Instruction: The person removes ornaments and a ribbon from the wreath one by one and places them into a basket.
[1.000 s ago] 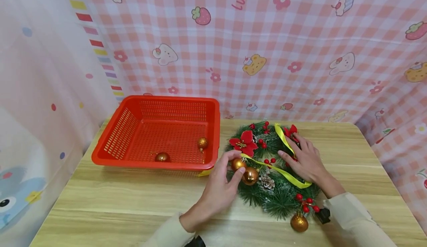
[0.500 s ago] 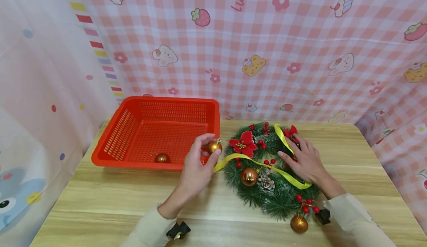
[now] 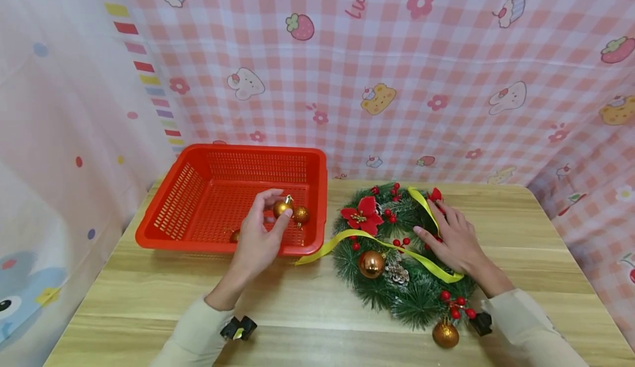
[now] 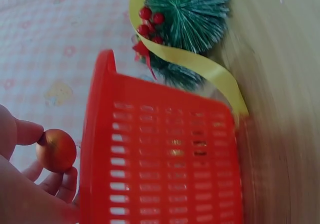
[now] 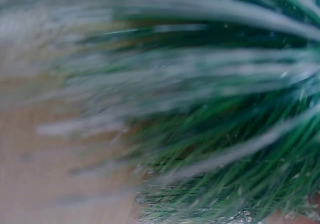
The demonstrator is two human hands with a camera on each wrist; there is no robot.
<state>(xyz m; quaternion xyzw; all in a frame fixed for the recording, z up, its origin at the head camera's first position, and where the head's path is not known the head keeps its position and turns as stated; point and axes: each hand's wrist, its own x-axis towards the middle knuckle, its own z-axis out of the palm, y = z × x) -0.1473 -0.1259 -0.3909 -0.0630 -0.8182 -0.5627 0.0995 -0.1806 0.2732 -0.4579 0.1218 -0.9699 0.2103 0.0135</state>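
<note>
In the head view my left hand (image 3: 258,235) pinches a gold bauble (image 3: 283,208) between thumb and fingers, over the right part of the red plastic basket (image 3: 171,238). From the left wrist the same bauble (image 4: 56,150) shows at the fingertips, beside the basket's rim. My right hand (image 3: 453,243) rests on the right side of a green Christmas wreath (image 3: 416,303), fingers spread over its needles. On the wreath are red poinsettias (image 3: 364,215), red berries, a pine cone (image 3: 397,273) and a shiny copper bauble (image 3: 371,264). Blurred wreath needles (image 5: 215,134) fill the right wrist view.
Inside the basket lie a glittery bauble (image 3: 300,214) and another bauble (image 3: 235,236) partly behind my left hand. A yellow ribbon (image 3: 342,237) runs from the basket across the wreath. One glittery bauble (image 3: 445,334) hangs at the wreath's near edge on the wooden table (image 3: 317,323).
My left hand has carried the gold bauble leftward from the wreath to over the basket. The yellow ribbon's left part now lies between basket and wreath. My right hand stays on the wreath.
</note>
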